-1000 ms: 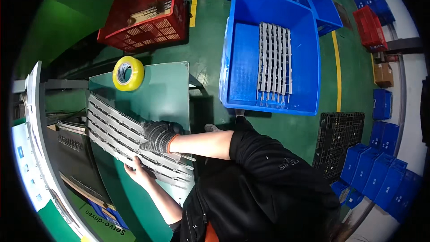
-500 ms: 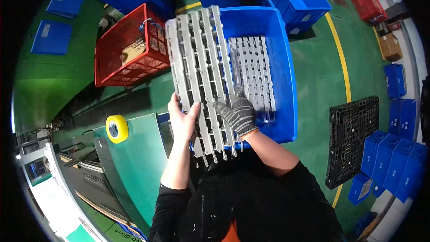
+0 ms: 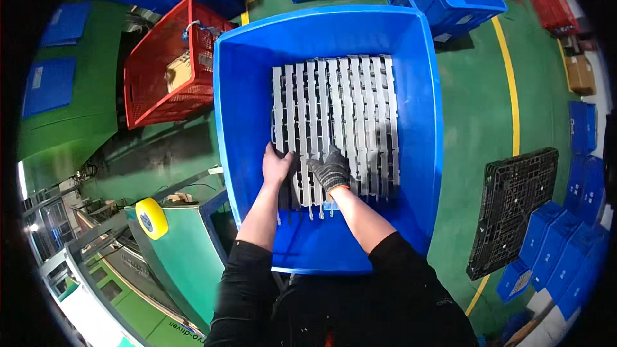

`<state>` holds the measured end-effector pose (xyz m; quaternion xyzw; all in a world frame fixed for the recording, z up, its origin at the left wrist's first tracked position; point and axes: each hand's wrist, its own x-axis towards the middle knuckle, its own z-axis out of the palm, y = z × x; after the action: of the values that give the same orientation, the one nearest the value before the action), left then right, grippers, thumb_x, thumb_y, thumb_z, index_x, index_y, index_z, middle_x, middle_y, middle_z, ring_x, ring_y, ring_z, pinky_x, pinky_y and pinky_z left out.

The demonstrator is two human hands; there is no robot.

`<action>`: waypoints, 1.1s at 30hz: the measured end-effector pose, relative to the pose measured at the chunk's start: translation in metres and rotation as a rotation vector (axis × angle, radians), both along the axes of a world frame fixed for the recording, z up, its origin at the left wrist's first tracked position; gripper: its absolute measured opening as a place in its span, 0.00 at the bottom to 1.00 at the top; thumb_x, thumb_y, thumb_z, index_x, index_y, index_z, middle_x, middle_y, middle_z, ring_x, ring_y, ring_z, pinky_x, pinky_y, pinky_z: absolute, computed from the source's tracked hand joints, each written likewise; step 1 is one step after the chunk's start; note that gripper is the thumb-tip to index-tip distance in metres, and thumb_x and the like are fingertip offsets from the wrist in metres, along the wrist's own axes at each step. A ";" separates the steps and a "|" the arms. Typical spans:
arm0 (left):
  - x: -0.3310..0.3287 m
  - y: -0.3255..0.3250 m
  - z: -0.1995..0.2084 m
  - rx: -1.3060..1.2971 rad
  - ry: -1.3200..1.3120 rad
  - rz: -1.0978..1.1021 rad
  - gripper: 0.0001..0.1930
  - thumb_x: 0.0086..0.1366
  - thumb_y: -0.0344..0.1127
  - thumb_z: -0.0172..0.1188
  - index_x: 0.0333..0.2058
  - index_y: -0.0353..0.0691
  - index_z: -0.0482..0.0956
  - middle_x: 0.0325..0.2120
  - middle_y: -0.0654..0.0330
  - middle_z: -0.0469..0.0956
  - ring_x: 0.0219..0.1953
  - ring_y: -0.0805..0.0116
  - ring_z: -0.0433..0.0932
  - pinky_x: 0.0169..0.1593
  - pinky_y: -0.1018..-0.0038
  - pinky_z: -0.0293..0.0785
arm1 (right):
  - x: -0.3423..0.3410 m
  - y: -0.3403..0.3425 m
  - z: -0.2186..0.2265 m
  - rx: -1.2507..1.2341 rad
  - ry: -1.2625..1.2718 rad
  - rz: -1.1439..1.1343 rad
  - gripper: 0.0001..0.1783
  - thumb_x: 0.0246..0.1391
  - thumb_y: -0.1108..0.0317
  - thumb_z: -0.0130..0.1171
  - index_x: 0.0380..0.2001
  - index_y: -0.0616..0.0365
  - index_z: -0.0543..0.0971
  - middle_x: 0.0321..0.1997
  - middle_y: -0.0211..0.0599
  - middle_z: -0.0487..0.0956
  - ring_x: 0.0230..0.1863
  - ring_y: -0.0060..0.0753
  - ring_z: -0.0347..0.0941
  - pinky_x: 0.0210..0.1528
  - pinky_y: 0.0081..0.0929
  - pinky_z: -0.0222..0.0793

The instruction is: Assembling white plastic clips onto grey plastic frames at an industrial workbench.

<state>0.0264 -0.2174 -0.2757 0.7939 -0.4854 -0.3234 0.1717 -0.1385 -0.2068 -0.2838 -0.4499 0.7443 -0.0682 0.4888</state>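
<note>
A large blue bin [image 3: 411,231] is in front of me, with both my arms reaching down into it. My left hand [image 3: 276,166], bare, grips the left edge of a bundle of long grey notched strips [image 3: 299,106] near its lower end. My right hand [image 3: 333,170], in a dark grey knitted glove, holds the same bundle from its right side. The strips lie lengthwise, pointing away from me. Directly right of them is a similar set of grey strips [image 3: 369,106] inside the bin. The undersides of the strips and some of my fingertips are hidden.
A red crate [image 3: 151,99] stands at the left, beyond a green-topped bench with a yellow tape roll [image 3: 152,218]. Another blue bin [image 3: 459,16] is at the far right. A black pallet [image 3: 514,209] and stacked blue boxes [image 3: 559,234] are on the right.
Both hands have lowered the bundle of grey strips from above the bin's left side into it, beside the other strips. The view has shifted, bringing the whole bin into sight.
</note>
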 end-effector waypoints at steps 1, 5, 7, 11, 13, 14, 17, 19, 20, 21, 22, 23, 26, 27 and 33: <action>0.004 -0.001 -0.014 0.136 -0.053 -0.004 0.27 0.46 0.37 0.62 0.44 0.28 0.66 0.38 0.45 0.74 0.42 0.53 0.74 0.47 0.67 0.68 | 0.004 -0.001 -0.003 0.039 0.078 0.027 0.43 0.33 0.44 0.62 0.51 0.61 0.65 0.49 0.55 0.70 0.52 0.49 0.65 0.55 0.36 0.60; 0.020 0.002 -0.062 -0.001 -0.083 0.003 0.26 0.48 0.37 0.61 0.44 0.28 0.67 0.41 0.43 0.73 0.45 0.52 0.72 0.50 0.67 0.66 | 0.013 -0.022 -0.006 0.147 0.100 0.131 0.22 0.42 0.55 0.53 0.39 0.59 0.76 0.40 0.52 0.76 0.43 0.51 0.72 0.46 0.40 0.67; 0.014 -0.005 -0.065 0.116 -0.075 0.062 0.27 0.48 0.37 0.61 0.45 0.27 0.66 0.42 0.43 0.72 0.46 0.52 0.71 0.51 0.68 0.64 | 0.008 -0.037 -0.012 0.066 0.217 0.870 0.14 0.45 0.63 0.48 0.33 0.56 0.79 0.37 0.47 0.77 0.40 0.45 0.75 0.39 0.38 0.71; -0.025 -0.012 -0.049 0.166 -0.152 0.082 0.31 0.48 0.37 0.61 0.49 0.26 0.62 0.45 0.39 0.68 0.48 0.48 0.68 0.53 0.66 0.63 | -0.009 -0.043 -0.033 0.015 0.279 0.624 0.11 0.44 0.63 0.50 0.26 0.50 0.82 0.30 0.41 0.79 0.35 0.40 0.77 0.31 0.41 0.71; -0.035 -0.007 -0.037 0.044 -0.340 0.047 0.34 0.50 0.36 0.60 0.53 0.26 0.56 0.52 0.39 0.60 0.54 0.46 0.61 0.57 0.64 0.57 | -0.015 -0.048 -0.010 -0.067 0.321 0.601 0.10 0.43 0.63 0.52 0.26 0.53 0.80 0.29 0.40 0.79 0.33 0.40 0.76 0.30 0.38 0.71; -0.035 -0.002 -0.033 -0.033 -0.401 0.013 0.34 0.50 0.35 0.59 0.53 0.27 0.56 0.53 0.39 0.58 0.54 0.45 0.59 0.58 0.62 0.55 | -0.016 -0.039 -0.008 -0.206 0.342 0.561 0.11 0.44 0.62 0.51 0.29 0.54 0.78 0.29 0.38 0.79 0.33 0.40 0.76 0.32 0.37 0.70; -0.043 0.011 -0.027 -0.294 -0.476 -0.195 0.33 0.50 0.34 0.58 0.54 0.30 0.57 0.55 0.42 0.56 0.56 0.45 0.56 0.59 0.59 0.52 | -0.043 -0.014 0.000 -0.260 0.188 0.393 0.14 0.45 0.59 0.51 0.33 0.56 0.73 0.30 0.38 0.76 0.35 0.43 0.72 0.38 0.41 0.67; -0.063 0.021 -0.011 -0.291 -0.388 -0.361 0.31 0.50 0.33 0.57 0.53 0.31 0.58 0.54 0.42 0.57 0.56 0.45 0.56 0.59 0.59 0.51 | -0.067 0.018 0.004 -0.398 0.203 0.231 0.22 0.44 0.56 0.52 0.40 0.60 0.72 0.45 0.49 0.71 0.49 0.47 0.65 0.53 0.42 0.59; -0.069 0.032 -0.009 -0.313 -0.318 -0.458 0.31 0.50 0.33 0.56 0.53 0.32 0.59 0.54 0.42 0.57 0.56 0.46 0.56 0.59 0.58 0.51 | -0.073 0.029 0.004 -0.475 0.403 0.294 0.27 0.45 0.55 0.51 0.45 0.62 0.69 0.50 0.52 0.68 0.53 0.49 0.62 0.57 0.40 0.53; -0.089 0.036 0.004 -0.257 -0.203 -0.584 0.30 0.49 0.32 0.56 0.53 0.33 0.60 0.54 0.45 0.58 0.56 0.47 0.57 0.59 0.58 0.52 | -0.086 0.037 0.004 -0.551 0.628 0.347 0.31 0.46 0.53 0.50 0.50 0.64 0.66 0.54 0.55 0.64 0.57 0.51 0.58 0.61 0.39 0.48; -0.106 0.045 0.008 -0.219 -0.179 -0.736 0.30 0.49 0.32 0.56 0.52 0.34 0.61 0.54 0.48 0.58 0.57 0.50 0.57 0.59 0.57 0.52 | -0.093 0.044 -0.004 -0.540 0.635 0.347 0.31 0.46 0.53 0.50 0.50 0.64 0.66 0.54 0.55 0.64 0.57 0.51 0.58 0.61 0.39 0.48; -0.117 0.058 0.003 -0.177 -0.114 -0.878 0.27 0.50 0.32 0.53 0.52 0.36 0.63 0.55 0.51 0.58 0.59 0.53 0.55 0.59 0.57 0.51 | -0.098 0.050 -0.011 -0.425 0.620 0.220 0.34 0.47 0.52 0.50 0.52 0.66 0.62 0.56 0.58 0.60 0.60 0.52 0.53 0.63 0.38 0.44; -0.131 0.078 -0.021 -0.109 -0.128 -1.152 0.25 0.53 0.36 0.51 0.52 0.40 0.65 0.57 0.57 0.57 0.60 0.58 0.52 0.61 0.59 0.49 | -0.104 0.058 -0.025 -0.218 0.560 0.129 0.38 0.48 0.50 0.48 0.55 0.70 0.58 0.59 0.61 0.56 0.63 0.53 0.48 0.65 0.38 0.39; -0.132 0.081 -0.022 -0.078 -0.159 -1.122 0.25 0.53 0.37 0.51 0.52 0.41 0.65 0.57 0.57 0.56 0.61 0.59 0.52 0.61 0.59 0.49 | -0.103 0.059 -0.022 -0.106 0.505 0.167 0.39 0.49 0.49 0.47 0.55 0.71 0.57 0.59 0.62 0.55 0.63 0.53 0.47 0.65 0.38 0.39; -0.106 0.069 -0.004 -0.073 -0.105 -1.033 0.25 0.53 0.37 0.53 0.53 0.43 0.65 0.58 0.60 0.56 0.61 0.64 0.51 0.61 0.59 0.48 | -0.109 0.061 -0.024 -0.155 0.540 0.206 0.40 0.48 0.51 0.48 0.57 0.71 0.54 0.62 0.59 0.51 0.65 0.51 0.43 0.66 0.39 0.35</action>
<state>-0.0795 -0.1479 -0.2798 0.4595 -0.8328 -0.3086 -0.0070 -0.2471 -0.1462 -0.3076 -0.5609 0.7904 0.0470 0.2418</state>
